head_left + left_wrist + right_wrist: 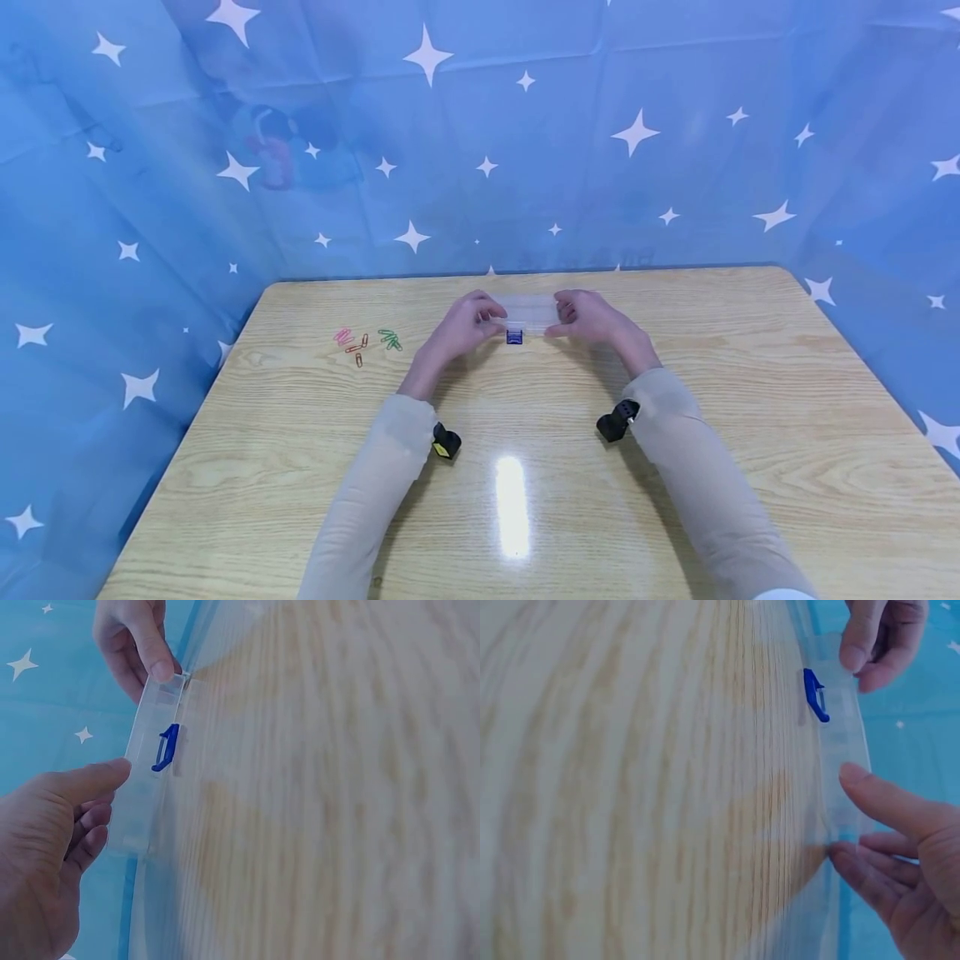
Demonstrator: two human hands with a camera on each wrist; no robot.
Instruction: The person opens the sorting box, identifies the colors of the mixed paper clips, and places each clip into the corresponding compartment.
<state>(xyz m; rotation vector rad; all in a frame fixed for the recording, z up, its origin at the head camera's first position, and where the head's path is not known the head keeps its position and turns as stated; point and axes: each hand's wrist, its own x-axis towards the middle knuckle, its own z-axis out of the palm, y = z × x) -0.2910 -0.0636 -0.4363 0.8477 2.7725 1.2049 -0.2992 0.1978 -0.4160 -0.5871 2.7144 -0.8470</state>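
A clear plastic box [529,312] with a blue latch [513,337] on its front sits near the table's far edge. At its left end my left hand [462,325] holds it, the thumb on the upper front edge and the fingers curled by the end. Opposite, my right hand [592,318] grips the right end between thumb and fingers. The right wrist view shows the right hand [911,855] with its thumb against the box wall [836,754]. The latch [166,748] sticks outward in the left wrist view. Whether the lid is fastened cannot be told.
Left of the hands lie pink paper clips [343,337], orange-red paper clips [358,360] and green paper clips [391,339] in small loose groups. A blue cloth with white stars [427,57] hangs behind the wooden table [262,467].
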